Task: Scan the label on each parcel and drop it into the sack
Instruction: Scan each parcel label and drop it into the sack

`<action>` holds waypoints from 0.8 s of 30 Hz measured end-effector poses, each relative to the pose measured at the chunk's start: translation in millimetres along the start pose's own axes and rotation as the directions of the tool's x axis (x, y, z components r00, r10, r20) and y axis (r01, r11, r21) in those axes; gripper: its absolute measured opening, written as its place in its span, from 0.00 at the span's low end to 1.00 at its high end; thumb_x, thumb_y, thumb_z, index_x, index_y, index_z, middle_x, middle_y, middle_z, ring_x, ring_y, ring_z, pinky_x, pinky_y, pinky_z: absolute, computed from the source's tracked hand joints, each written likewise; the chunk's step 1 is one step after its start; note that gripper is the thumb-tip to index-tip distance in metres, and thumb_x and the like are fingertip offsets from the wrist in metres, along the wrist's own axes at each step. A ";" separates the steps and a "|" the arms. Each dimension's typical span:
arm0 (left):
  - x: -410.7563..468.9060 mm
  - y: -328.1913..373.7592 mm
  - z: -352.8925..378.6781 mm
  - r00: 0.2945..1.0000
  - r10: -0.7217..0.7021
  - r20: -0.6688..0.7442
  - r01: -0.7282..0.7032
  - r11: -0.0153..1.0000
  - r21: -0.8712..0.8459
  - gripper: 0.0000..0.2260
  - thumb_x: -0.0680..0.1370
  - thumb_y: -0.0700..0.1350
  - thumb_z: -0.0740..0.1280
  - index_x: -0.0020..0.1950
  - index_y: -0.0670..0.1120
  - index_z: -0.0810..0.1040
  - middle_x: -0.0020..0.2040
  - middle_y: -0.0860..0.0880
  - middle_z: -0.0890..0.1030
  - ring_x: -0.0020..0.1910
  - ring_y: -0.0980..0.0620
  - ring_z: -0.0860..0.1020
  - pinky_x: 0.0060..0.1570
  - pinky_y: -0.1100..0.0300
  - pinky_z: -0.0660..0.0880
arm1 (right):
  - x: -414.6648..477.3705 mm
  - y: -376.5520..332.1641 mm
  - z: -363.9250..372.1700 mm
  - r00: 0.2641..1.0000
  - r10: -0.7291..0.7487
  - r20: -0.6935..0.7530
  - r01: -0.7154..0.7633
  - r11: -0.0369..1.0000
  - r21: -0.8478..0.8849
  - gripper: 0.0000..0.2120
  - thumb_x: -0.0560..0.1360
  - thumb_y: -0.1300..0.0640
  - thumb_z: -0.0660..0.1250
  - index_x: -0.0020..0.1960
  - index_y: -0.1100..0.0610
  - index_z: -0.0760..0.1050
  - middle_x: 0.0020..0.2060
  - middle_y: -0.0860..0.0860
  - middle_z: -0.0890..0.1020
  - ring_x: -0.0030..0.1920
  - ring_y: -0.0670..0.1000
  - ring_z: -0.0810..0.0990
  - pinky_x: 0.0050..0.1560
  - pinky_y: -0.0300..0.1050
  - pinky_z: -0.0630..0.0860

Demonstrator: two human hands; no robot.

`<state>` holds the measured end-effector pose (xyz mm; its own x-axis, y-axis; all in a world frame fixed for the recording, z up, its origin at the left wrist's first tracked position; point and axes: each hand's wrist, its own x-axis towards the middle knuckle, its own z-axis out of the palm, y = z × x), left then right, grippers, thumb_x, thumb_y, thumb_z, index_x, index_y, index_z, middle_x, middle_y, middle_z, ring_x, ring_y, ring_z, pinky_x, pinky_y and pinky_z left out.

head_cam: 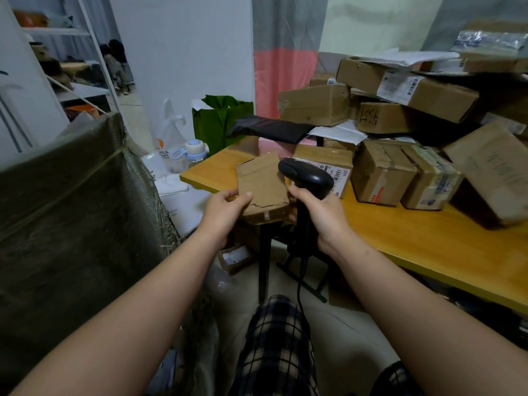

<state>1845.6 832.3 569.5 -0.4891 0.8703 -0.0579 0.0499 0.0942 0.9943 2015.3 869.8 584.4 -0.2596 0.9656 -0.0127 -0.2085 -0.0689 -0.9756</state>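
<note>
Forearms are reaching forward: the left grip (225,207) is holding a small cardboard parcel (263,187) at the desk's (414,241) near-left corner, and the right grip (323,215) is clasping a black barcode scanner (307,174) just beside it. Judging by this, scanning is pending; its label is not showing. Many piled boxes (383,172) are waiting, while the sack (71,195) at left is hiding its contents.

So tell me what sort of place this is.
Probably a small parcel-sorting spot in a home or back room: cardboard boxes piled on a yellow table, a scanner in the right hand, a parcel in the left hand, a big sack alongside.
</note>
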 end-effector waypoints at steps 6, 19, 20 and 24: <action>-29.5 3.7 15.9 0.986 0.097 0.137 -0.070 0.979 -0.189 0.20 0.77 0.42 0.68 0.67 0.51 0.66 0.53 0.46 0.82 0.48 0.54 0.82 0.47 0.58 0.78 | -34.3 0.4 -34.8 0.997 -0.042 -0.072 0.045 0.998 0.047 0.09 0.72 0.56 0.73 0.52 0.49 0.79 0.49 0.51 0.85 0.54 0.52 0.83 0.60 0.55 0.77; -55.0 31.3 104.6 0.922 0.289 0.259 -0.292 0.956 -0.028 0.27 0.74 0.42 0.72 0.67 0.51 0.60 0.64 0.46 0.73 0.59 0.52 0.75 0.55 0.60 0.74 | -67.1 -39.5 -132.5 0.957 -0.108 -0.268 0.133 0.988 0.080 0.13 0.72 0.54 0.73 0.57 0.51 0.79 0.52 0.51 0.84 0.56 0.53 0.81 0.56 0.51 0.78; -53.3 32.0 109.2 0.887 0.417 0.198 -0.448 0.881 0.151 0.33 0.73 0.43 0.74 0.71 0.50 0.59 0.66 0.47 0.68 0.64 0.51 0.70 0.62 0.58 0.69 | -68.8 -40.8 -139.7 0.942 -0.111 -0.316 0.144 0.986 0.084 0.13 0.72 0.54 0.73 0.55 0.50 0.78 0.52 0.51 0.83 0.57 0.53 0.81 0.56 0.51 0.79; -52.3 28.2 117.9 0.692 0.556 0.461 -0.706 0.386 0.594 0.37 0.72 0.45 0.73 0.76 0.49 0.58 0.71 0.46 0.60 0.71 0.46 0.57 0.72 0.48 0.59 | -75.0 -41.8 -158.4 0.931 -0.070 -0.359 0.133 0.979 0.153 0.20 0.72 0.54 0.73 0.62 0.52 0.75 0.59 0.52 0.79 0.59 0.53 0.78 0.57 0.54 0.80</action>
<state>1975.3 846.4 590.0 0.0908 0.8773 0.4712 0.8820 -0.2906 0.3710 2192.8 840.0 591.4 0.1119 0.9935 -0.0219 -0.3829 0.0228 -0.9235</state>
